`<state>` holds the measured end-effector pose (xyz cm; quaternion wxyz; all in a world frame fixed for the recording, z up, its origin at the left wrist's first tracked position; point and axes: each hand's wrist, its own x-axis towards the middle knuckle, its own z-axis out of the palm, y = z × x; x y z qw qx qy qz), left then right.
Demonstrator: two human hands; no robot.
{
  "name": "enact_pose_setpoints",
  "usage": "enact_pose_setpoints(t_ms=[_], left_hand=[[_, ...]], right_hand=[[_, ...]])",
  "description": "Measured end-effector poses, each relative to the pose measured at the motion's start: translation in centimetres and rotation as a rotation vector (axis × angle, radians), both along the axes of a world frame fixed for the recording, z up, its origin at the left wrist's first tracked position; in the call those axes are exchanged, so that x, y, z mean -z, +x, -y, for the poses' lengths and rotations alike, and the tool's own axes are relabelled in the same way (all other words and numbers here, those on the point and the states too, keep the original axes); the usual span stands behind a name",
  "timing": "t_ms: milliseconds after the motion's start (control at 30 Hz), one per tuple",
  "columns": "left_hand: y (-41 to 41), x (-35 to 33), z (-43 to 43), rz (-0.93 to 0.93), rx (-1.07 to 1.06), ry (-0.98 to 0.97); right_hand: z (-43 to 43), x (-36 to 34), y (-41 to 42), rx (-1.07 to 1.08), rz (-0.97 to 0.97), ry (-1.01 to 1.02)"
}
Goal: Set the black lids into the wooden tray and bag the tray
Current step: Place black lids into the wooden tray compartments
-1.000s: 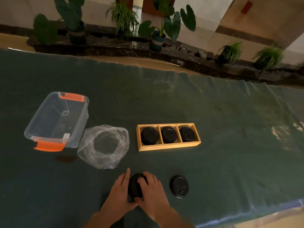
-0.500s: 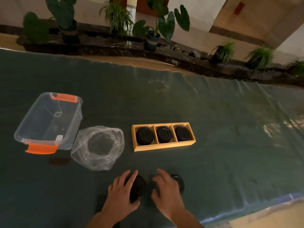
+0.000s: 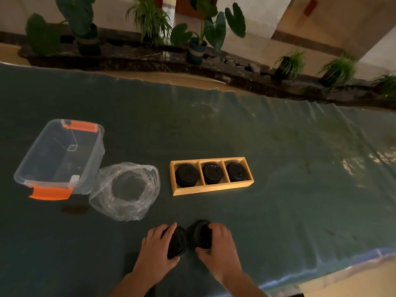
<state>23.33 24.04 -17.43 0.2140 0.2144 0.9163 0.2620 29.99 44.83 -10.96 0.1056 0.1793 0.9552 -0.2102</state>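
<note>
A wooden tray (image 3: pixel 211 189) with three compartments lies in the middle of the green cloth; a black lid (image 3: pixel 187 175) sits in each compartment. Near the front edge my left hand (image 3: pixel 157 245) grips one black lid (image 3: pixel 177 243), tilted up on its edge. Right beside it my right hand (image 3: pixel 218 243) holds a second black lid (image 3: pixel 198 232), also tilted. The two lids almost touch. A crumpled clear plastic bag (image 3: pixel 125 190) lies open to the left of the tray.
A clear plastic bin (image 3: pixel 59 159) with orange latches stands at the left, next to the bag. The green cloth (image 3: pixel 278 168) covers the table; its front edge runs just behind my wrists. Potted plants line a ledge beyond the far edge.
My hands split from one lid: the left kept it, the right moved right, took the second lid off the cloth and brought it back beside the first.
</note>
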Motion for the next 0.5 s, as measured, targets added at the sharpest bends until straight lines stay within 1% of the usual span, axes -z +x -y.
enact_pose_setpoints(t_ms=[67,133,267,400,467,500], left_hand=[[-0.1,0.1,0.1,0.030,-0.040,0.042],[-0.1,0.5,0.4,0.069,-0.080,0.132],[0.3,1.2,1.9,0.143,-0.098,0.241],[0.6,0.8,2.9,0.229,-0.075,0.260],[0.6,0.4,3.0,0.281,-0.134,0.297],[0.5,0.1,2.8,0.299,-0.200,0.317]], right_hand=[[2.8,-0.3,-0.8,-0.149,-0.021,-0.046],[4.7,-0.4,-1.5,-0.222,-0.002,-0.047],[6.0,0.3,-2.1,-0.273,0.101,0.003],[6.5,1.2,-2.0,-0.313,0.145,0.034],[6.6,1.5,-2.1,-0.306,0.140,0.027],[6.5,1.6,-2.2,-0.302,0.138,0.026]])
